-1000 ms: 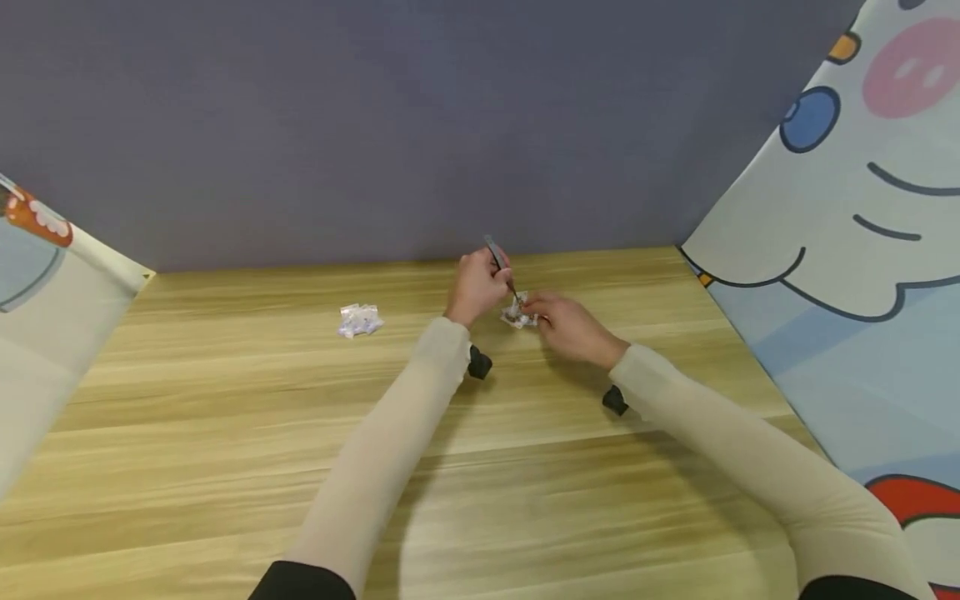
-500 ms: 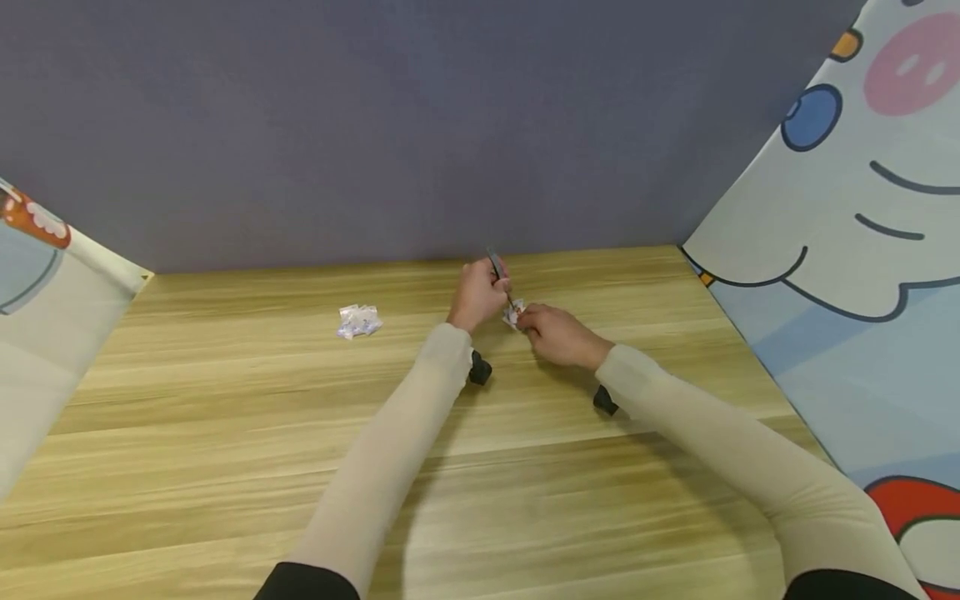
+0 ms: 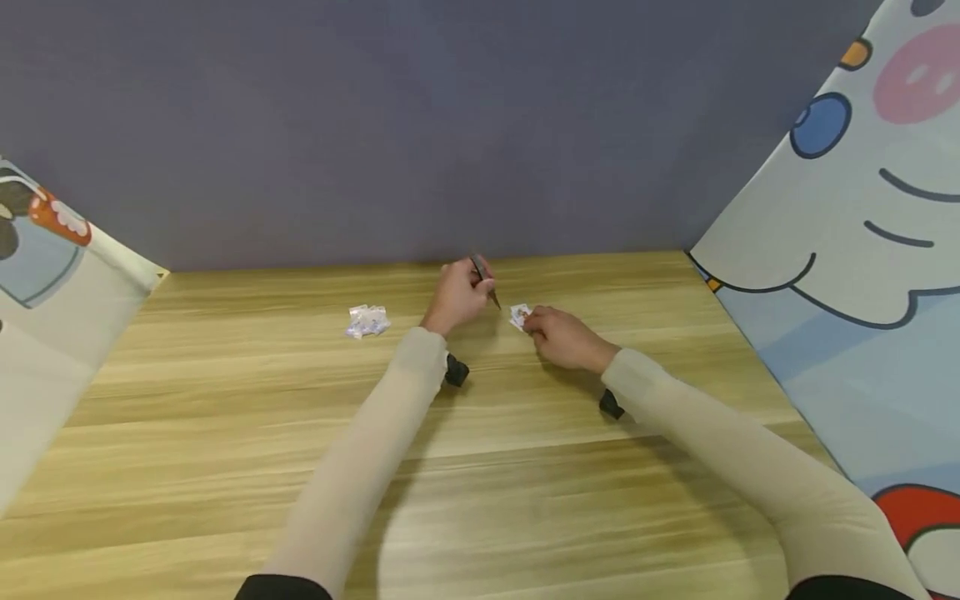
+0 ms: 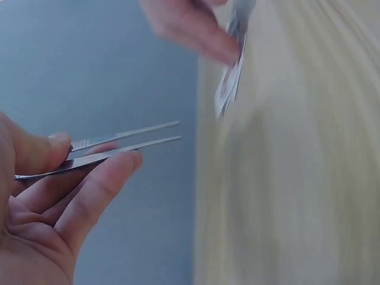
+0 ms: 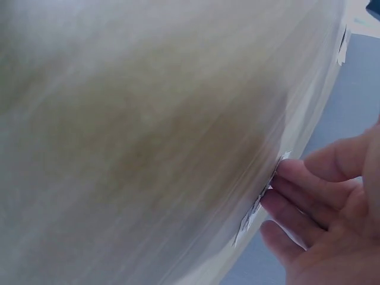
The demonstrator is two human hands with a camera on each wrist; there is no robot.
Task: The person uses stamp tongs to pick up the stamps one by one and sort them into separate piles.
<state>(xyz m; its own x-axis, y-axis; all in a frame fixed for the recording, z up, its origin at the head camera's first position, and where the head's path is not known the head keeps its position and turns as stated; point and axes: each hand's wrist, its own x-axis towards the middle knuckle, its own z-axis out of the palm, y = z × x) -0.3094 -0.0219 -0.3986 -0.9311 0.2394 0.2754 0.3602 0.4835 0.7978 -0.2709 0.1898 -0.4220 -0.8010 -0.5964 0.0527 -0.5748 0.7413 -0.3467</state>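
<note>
My left hand [image 3: 456, 296] holds metal tweezers [image 4: 113, 148] between thumb and fingers. Their two tips stand apart with nothing between them, just left of a small pile of thin white printed pieces [image 3: 519, 316]. The fingertips of my right hand [image 3: 566, 337] rest on that pile at its right side and hide part of it. In the right wrist view the thin pieces [image 5: 252, 214] lie flat on the tabletop under the right fingers, and the thumb stays away from them.
A second small pile of shiny white and pale purple pieces [image 3: 367, 322] lies to the left on the wooden table [image 3: 225, 433]. A grey panel [image 3: 420, 125] rises behind the table's back edge, and a cartoon-printed sheet [image 3: 847, 267] borders the right side.
My left hand has drawn the tweezers away from the pile to the left, where their tips were touching it. The right hand has shifted slightly left, keeping its fingers on the pieces.
</note>
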